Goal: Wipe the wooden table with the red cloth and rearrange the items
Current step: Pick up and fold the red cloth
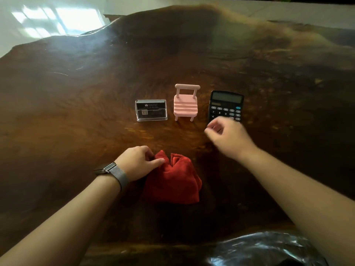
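The left grip (139,162) pinches a bunched fold of the red cloth (172,179), which lies crumpled on the wooden surface (76,112) just to its right. The right grip (226,135) hovers loosely curled and empty over the near edge of the calculator (225,105), so the left is the nearer one for wiping.

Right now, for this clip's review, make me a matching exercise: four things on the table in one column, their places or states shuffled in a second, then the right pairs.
Things:
1. red cloth
2. pink miniature chair
3. calculator
4. clear card holder

Places or states:
A. leftmost in the back row
B. partly covered by the right hand
C. bunched up, touched by the left hand
D. upright in the middle of the row

Pairs: 1-C, 2-D, 3-B, 4-A
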`<state>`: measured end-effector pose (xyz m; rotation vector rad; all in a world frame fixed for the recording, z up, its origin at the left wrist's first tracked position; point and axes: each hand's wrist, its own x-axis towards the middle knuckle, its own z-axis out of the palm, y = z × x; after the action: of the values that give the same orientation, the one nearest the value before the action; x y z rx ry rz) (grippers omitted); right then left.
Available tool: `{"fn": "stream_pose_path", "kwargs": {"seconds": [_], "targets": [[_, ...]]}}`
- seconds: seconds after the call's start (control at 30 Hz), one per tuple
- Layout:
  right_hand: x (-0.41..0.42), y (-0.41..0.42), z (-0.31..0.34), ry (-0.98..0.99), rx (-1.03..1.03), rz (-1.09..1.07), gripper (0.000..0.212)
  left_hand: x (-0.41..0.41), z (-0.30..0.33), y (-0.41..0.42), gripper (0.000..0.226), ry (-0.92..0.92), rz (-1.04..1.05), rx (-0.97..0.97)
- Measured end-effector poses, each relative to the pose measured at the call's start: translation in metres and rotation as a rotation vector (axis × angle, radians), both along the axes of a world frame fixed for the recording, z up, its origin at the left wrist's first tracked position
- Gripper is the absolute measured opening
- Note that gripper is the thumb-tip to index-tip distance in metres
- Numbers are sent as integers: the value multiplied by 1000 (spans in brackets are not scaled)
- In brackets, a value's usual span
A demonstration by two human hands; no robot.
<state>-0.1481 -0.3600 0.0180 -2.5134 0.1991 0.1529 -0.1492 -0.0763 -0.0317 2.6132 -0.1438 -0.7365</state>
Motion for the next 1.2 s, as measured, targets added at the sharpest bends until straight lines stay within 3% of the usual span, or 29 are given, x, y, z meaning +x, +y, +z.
{"fn": "stream_pose_path", "kwargs": {"seconds": [0.1,0.3,0.4,0.53,0.67,0.83,1.0,1.2], "targets": [[-27,34,-17,283,98,-18,30,-9,-2,-7,44,71,68,-53],[-45,68,-29,517,337,-201,64,-21,0,-15,37,186,157,-61],[-51,75,-26,622,401,-209,62,-31,0,-13,40,210,120,-23],[-61,73,-19,695,436,-168,40,-49,-1,-1,30,189,163,-148],[-71,66,-7,689,497,-106,26,-63,-3,15,33,261,351,-456],[-92,56,11,621,751,-56,21,-77,7,34,28,376,457,-847],[-120,67,53,462,899,-61,30,-82,56,54,40,391,433,-1086],[-158,86,134,220,1040,-154,34,-89,146,64,27,422,380,-1303]]}}
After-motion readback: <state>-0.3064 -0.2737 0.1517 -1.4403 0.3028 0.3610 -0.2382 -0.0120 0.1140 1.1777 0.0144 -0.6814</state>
